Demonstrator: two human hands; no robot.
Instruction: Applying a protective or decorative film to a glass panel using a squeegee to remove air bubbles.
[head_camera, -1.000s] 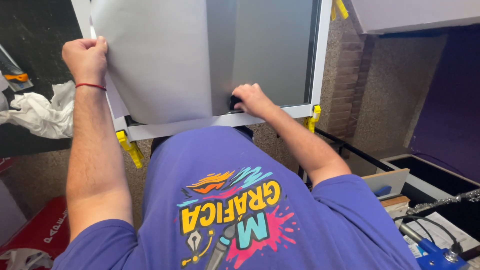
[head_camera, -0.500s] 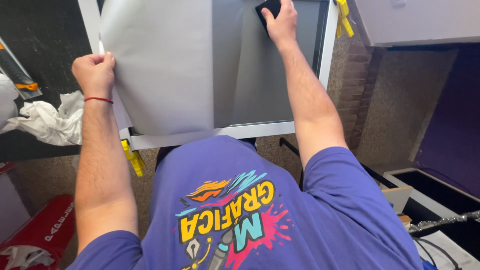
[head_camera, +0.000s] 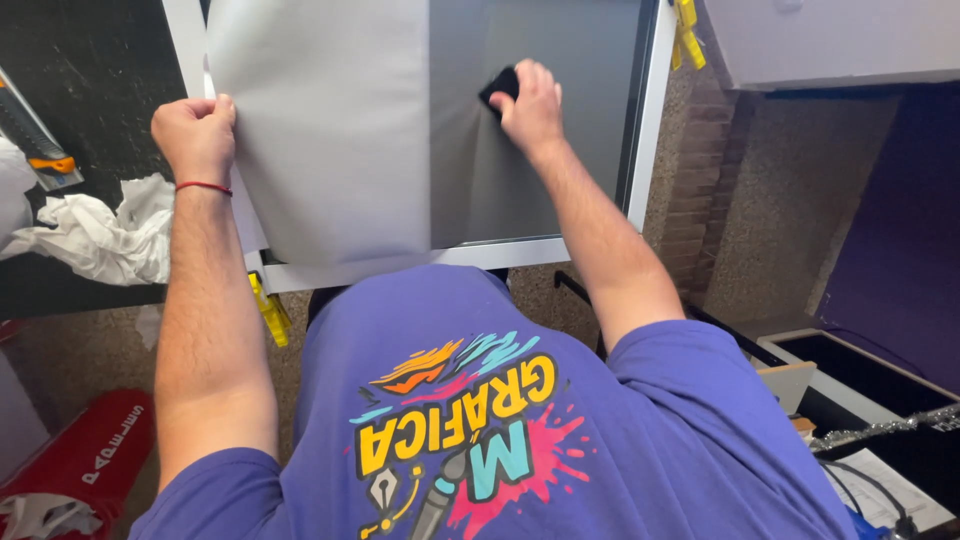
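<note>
A white-framed panel (head_camera: 648, 150) lies in front of me with a grey film (head_camera: 560, 120) laid on it. My left hand (head_camera: 195, 135) pinches the edge of a pale backing sheet (head_camera: 330, 130) lifted off the film's left part. My right hand (head_camera: 530, 105) presses a small black squeegee (head_camera: 498, 85) against the grey film near the fold where the sheet peels away. My purple printed shirt fills the lower part of the view.
Crumpled white paper (head_camera: 90, 235) and a knife with an orange slider (head_camera: 35, 140) lie on a dark surface at left. Yellow clamps (head_camera: 270, 312) (head_camera: 686, 30) grip the frame. A red bag (head_camera: 85, 460) lies on the floor. Black trays (head_camera: 860, 385) sit at right.
My right hand slid the squeegee from the panel's near edge up to its far part, then back down toward the middle. My left hand kept holding the sheet's edge.
</note>
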